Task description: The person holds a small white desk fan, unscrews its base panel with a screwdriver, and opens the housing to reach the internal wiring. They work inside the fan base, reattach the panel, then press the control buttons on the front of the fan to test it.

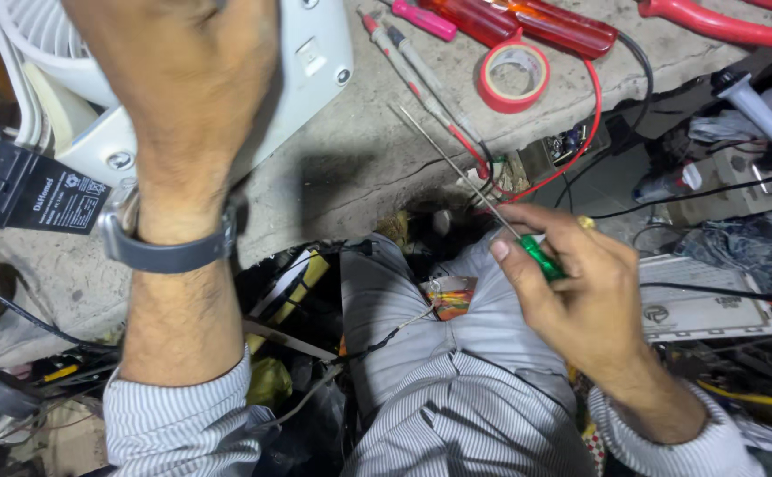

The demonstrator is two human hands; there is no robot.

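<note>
Cluttered repair bench (359, 168) of rough concrete, viewed from above over a lap in a striped shirt.

Nearest the camera, pinched a green-handled screwdriver (540, 256) in the right hand (580, 283). Closed thumb and fingers tight about the handle. Angled the long thin shaft up and left across the bench edge, tip hanging over bare concrete, close beside a tangle of red and black wires (593, 115).

Farther out, pressed the left hand (183, 79) (dark watch (169, 252) at the wrist) onto a white fan casing (315, 53) at the bench's far left. Hid the fingers beyond the knuckles, so could not tell whether spread or curled.

Just left of the casing, a black battery pack (37, 194). Along the far edge, a red tape roll (514, 75), slim test probes (412, 62) and red-handled screwdrivers (536, 22).

Judged best handled, on this evidence, with the casing pinned flat under the palm. Called too for the blade to be brought in square rather than at this slant, the grip kept low on the handle for control, and the shaft steered clear of the loose wires.
</note>
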